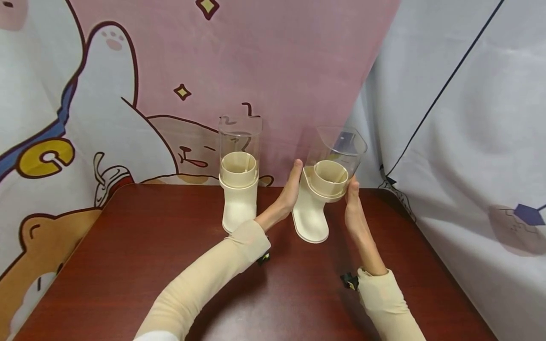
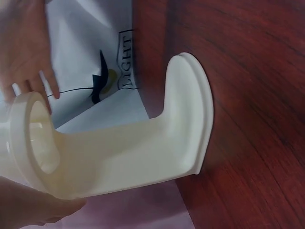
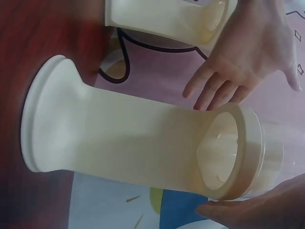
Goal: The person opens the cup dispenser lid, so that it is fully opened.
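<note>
The left hand (image 1: 291, 192) and the right hand (image 1: 356, 210) are held upright at either side of a cream dispenser (image 1: 310, 215), its ring flanked by nearly straight, slightly parted fingers. It is set to the right of a second dispenser (image 1: 240, 203), near the far edge of a red-brown table (image 1: 307, 298). Both are topped with clear containers (image 1: 240, 132), through which printed cloth (image 1: 290, 71) is seen.

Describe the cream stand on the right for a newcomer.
At the back of the dark red table, find the clear-topped cream stand on the right. It's between the left hand and right hand; its lookalike is further left, outside them.
</note>
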Motion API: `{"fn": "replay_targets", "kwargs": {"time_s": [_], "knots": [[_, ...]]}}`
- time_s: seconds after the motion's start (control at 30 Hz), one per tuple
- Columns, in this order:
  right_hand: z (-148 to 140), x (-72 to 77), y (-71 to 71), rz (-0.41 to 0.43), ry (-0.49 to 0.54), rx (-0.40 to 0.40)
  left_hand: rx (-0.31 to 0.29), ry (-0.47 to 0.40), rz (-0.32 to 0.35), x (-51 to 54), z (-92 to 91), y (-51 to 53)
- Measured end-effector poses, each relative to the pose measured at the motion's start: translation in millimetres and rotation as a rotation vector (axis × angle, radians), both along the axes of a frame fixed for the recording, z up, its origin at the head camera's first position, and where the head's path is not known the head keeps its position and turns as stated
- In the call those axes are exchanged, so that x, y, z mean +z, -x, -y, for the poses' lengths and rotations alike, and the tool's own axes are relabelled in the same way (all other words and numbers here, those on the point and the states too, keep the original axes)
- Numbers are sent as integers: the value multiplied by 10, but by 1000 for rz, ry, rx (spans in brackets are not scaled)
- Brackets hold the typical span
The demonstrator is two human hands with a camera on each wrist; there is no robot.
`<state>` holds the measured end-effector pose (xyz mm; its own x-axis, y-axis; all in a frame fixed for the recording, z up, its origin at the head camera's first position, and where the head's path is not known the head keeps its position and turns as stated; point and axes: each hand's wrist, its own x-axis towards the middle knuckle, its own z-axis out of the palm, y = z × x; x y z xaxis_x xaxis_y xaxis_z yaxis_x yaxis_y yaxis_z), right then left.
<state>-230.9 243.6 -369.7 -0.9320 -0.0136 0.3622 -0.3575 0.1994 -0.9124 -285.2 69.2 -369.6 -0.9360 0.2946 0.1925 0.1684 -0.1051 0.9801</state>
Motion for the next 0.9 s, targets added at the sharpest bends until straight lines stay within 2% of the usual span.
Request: {"fn": "replay_targets", "kwargs": {"time_s": [0.2, 0.33, 0.4, 0.6, 0.77, 0.9], "knots": [[61, 43, 111, -64, 115, -7, 0, 115, -93, -46, -51, 32], [134, 25, 186, -131, 209, -32, 14, 135, -127, -60, -79, 60], [169, -2, 202, -133, 229, -65, 24, 132, -135, -67, -94, 62], [192, -70, 164, -21, 175, -159, 51, 113, -106, -108, -139, 31], [193, -125, 155, -7, 127, -188, 61, 90, -85, -148, -183, 8], [224, -131, 172, -24, 118, -196, 86, 25, -72, -152, -212, -5]]}}
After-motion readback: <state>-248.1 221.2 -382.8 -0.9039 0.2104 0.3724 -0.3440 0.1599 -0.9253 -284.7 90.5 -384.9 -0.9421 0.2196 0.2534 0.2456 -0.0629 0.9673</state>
